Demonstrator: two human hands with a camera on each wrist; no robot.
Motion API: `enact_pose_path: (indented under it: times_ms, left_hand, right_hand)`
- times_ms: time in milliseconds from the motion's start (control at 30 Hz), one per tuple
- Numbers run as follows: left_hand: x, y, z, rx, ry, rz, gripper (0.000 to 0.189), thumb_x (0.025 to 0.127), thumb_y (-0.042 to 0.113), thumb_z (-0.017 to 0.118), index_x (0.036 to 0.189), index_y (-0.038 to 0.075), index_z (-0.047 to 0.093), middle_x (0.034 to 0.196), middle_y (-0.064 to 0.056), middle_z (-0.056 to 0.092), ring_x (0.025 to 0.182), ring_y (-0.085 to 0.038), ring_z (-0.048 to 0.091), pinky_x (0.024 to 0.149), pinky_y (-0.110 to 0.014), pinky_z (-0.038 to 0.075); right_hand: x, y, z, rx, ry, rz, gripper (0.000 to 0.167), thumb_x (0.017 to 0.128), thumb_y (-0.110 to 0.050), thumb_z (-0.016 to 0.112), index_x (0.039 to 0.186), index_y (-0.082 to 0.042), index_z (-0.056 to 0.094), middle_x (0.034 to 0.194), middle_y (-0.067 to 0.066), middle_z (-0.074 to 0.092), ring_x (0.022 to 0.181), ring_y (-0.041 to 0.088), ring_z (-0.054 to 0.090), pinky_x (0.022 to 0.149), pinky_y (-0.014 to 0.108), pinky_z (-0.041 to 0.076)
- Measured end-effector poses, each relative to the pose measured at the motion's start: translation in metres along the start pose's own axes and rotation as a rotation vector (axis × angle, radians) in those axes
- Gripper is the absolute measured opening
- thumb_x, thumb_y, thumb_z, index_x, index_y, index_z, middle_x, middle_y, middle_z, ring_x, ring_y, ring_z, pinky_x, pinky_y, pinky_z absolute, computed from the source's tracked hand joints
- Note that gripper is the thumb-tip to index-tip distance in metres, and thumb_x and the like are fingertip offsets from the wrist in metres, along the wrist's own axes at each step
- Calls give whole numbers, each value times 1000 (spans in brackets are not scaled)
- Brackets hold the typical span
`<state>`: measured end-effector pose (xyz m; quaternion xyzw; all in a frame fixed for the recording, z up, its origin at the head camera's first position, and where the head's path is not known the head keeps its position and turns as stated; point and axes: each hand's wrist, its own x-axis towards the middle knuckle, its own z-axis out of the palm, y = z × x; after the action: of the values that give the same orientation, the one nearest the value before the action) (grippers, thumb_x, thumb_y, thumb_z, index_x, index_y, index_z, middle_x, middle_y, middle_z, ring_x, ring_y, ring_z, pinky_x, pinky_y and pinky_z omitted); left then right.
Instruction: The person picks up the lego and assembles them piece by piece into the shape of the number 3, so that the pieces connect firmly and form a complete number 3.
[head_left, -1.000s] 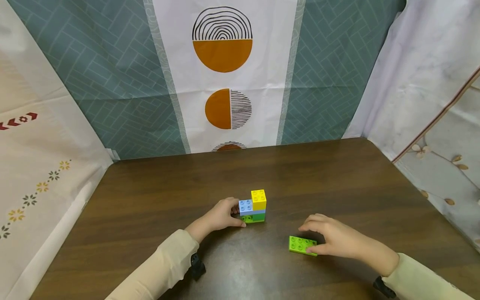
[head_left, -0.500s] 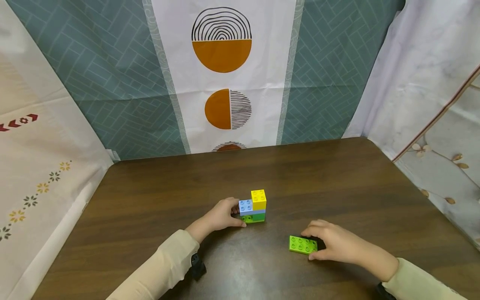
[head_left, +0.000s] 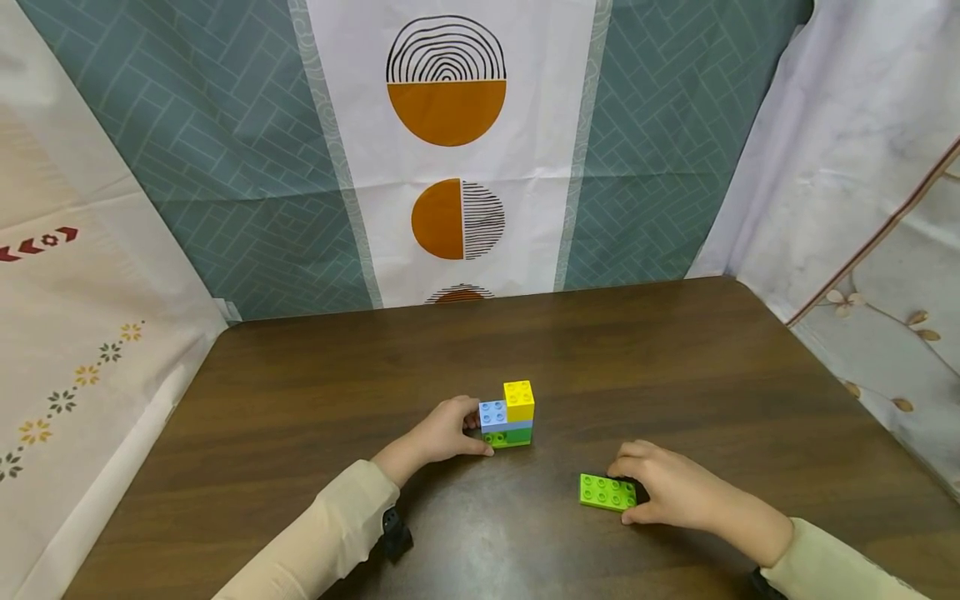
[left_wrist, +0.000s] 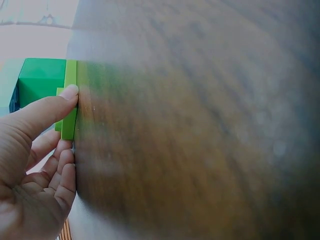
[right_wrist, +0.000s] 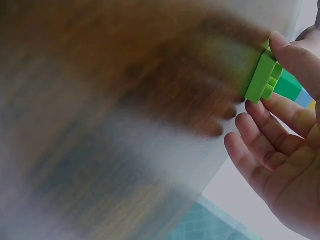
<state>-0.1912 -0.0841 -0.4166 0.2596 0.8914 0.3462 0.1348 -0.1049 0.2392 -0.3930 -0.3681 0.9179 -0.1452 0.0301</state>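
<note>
Yellow brick [head_left: 519, 403], blue brick [head_left: 492, 414] and green brick [head_left: 519, 436] already stand stacked on a base plate [left_wrist: 69, 122] the left hand [head_left: 448, 431] pinches. Unattached, a lime eight-stud plate [head_left: 603, 492] lies on the desk [head_left: 337, 367], pinched by the right hand [head_left: 671, 490].

We see a dark wood-grain desk [head_left: 352, 358]. Behind it hangs teal-and-white cloth [head_left: 457, 162], with pale printed drapes [head_left: 82, 283] either side.

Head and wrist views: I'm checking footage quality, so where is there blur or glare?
Head: pale glare on the table, low centre; lime brick fairly crisp. Left wrist: table blurred, left hand clearer. Right wrist: table blurred, right hand clearer.
</note>
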Motion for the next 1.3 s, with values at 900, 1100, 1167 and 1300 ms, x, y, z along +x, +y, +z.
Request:
enact_pose_path:
  times_ms: [900,1100,1167,1300]
  left_hand:
    - [0,-2,1,-8,-1,17,36,73,18,82,97,2,61,87,-3,54,78,-14,47,68,-25,43]
    - [0,-2,0,-12,0,17,36,73,18,82,96,2,60,86,-2,53,78,-14,47,67,-24,42]
    - [0,-2,0,-10,0,16,36,73,18,82,96,2,60,86,-2,53,78,-14,47,67,-24,42]
    - [0,-2,1,-4,3,20,36,73,18,83,95,2,60,86,-2,53,77,-14,47,67,-24,42]
  right_hand:
    - [1,4,-4,62,-50,46,30,79,-19,75,106,-9,64,106,0,60,98,23,60,77,38,53]
    - [1,6,-4,103,-3,-16,30,82,-20,73,108,-9,63,105,-4,58,97,13,57,78,34,52]
    - [2,7,-4,108,39,-65,29,82,-19,73,108,-9,63,104,-5,57,94,9,55,76,31,52]
    - [6,9,-3,106,116,-141,29,82,-16,73,108,-8,63,102,-6,56,91,6,53,73,28,51]
